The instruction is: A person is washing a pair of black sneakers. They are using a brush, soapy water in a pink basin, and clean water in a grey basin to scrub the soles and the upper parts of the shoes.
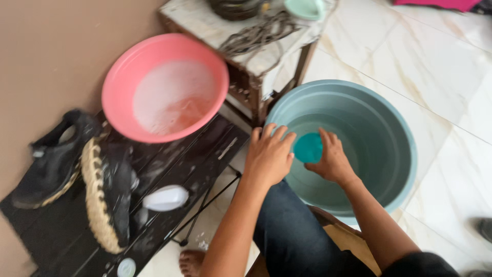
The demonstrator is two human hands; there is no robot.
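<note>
- Nearest the camera: dark-trousered knee [292,231] and two bare forearms reaching forward, a bare foot [192,261] on the pale marble floor [435,77] below.
- Small round teal plastic scoop [308,147], held between both hands just inside the near wall of the large grey-green plastic tub [389,118]; seemingly lowered there to reach the water at the bottom.
- Right hand [333,159] curled around the scoop's right edge, fingers clasping it.
- Left hand [269,154] laid flat, fingers spread, over the tub's rim and against the scoop's left side; grasp on the scoop not clear, perhaps only steadying.
- Tub standing on the floor, close in front of the knee, within easy reach of both arms.
- To the left, low black slatted table [205,154], wet and flecked with suds.
- On it: round pink plastic basin [123,77] of soapy water, tilted up toward the seated person; black shoe with a woven tan sole [105,200] lying on its side; second black shoe [54,159] upright by the wall; white oval brush or soap [165,198], hard to tell which.
- Farther off, marble-topped wooden stand [205,20] carrying tangled dark cords.
</note>
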